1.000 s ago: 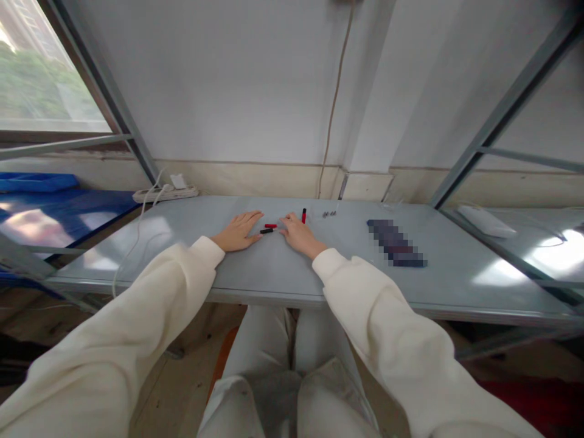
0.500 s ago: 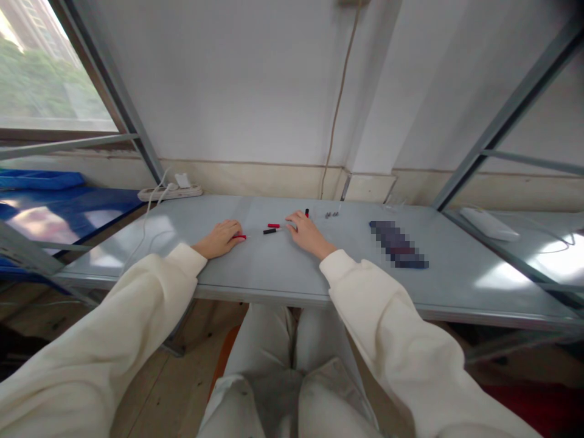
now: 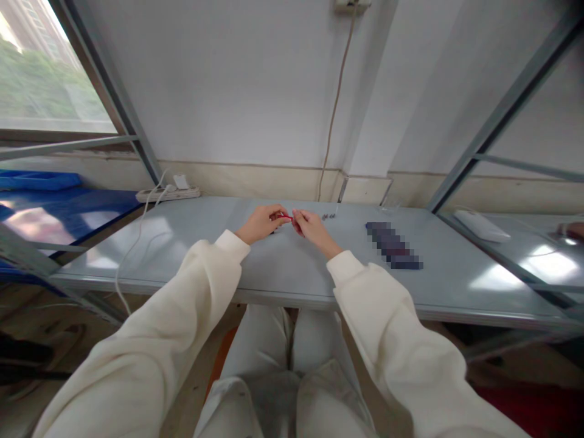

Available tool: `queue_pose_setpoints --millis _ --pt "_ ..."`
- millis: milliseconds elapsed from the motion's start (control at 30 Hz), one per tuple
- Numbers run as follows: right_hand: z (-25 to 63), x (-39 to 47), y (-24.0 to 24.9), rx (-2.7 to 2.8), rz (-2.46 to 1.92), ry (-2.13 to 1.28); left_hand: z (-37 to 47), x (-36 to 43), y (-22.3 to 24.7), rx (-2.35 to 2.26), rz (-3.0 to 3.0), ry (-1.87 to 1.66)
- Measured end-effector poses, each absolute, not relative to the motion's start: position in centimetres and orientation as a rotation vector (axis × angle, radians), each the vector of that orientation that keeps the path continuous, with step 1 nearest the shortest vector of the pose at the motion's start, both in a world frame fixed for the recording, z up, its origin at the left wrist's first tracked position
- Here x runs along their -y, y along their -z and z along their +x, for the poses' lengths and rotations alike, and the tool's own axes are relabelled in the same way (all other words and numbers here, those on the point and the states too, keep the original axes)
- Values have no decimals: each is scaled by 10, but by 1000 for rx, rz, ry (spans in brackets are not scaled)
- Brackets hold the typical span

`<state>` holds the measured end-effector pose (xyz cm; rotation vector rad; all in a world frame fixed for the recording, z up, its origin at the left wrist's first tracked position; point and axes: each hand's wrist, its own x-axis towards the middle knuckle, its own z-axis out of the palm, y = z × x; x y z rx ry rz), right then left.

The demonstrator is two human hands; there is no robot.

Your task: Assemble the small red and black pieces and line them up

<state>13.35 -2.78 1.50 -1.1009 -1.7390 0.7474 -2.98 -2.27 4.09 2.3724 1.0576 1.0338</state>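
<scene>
My left hand (image 3: 260, 224) and my right hand (image 3: 310, 226) meet at the middle of the grey table (image 3: 283, 267), fingertips almost touching. Between them I pinch a small red piece (image 3: 286, 217); the left fingers grip its left end and the right fingers close on something red at its right end. A dark piece lies under my left hand, mostly hidden. Both cream sleeves reach in from below.
Small metal bits (image 3: 327, 215) lie just right of my hands. A dark pixelated flat object (image 3: 393, 244) lies further right. A white power strip (image 3: 168, 193) with cable sits at the back left. Another person's hand (image 3: 572, 230) shows at the far right edge.
My left hand picked up a red piece at the left and carried it right to meet my right hand, which also took up a red piece. Both hands rose off the table.
</scene>
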Motion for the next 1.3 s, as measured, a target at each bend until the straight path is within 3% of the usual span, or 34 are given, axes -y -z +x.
queue_pose_setpoints --millis 433,600,800,1067,1300 --pt "155 22 -20 1309 -980 -1009 9 4 -48 -891 1698 -1331" --pt "166 18 -21 1492 -1071 -783 16 -1 -43 -904 1646 -1312" --pt "182 17 -20 1751 -1363 -263 18 -9 -40 -1088 1648 -1408" --pt "187 12 -3 1795 -1711 -324 26 -13 -8 -1425 2143 -944" --pt "180 2 11 1826 -1759 -256 30 -20 8 -1528 2223 -885"
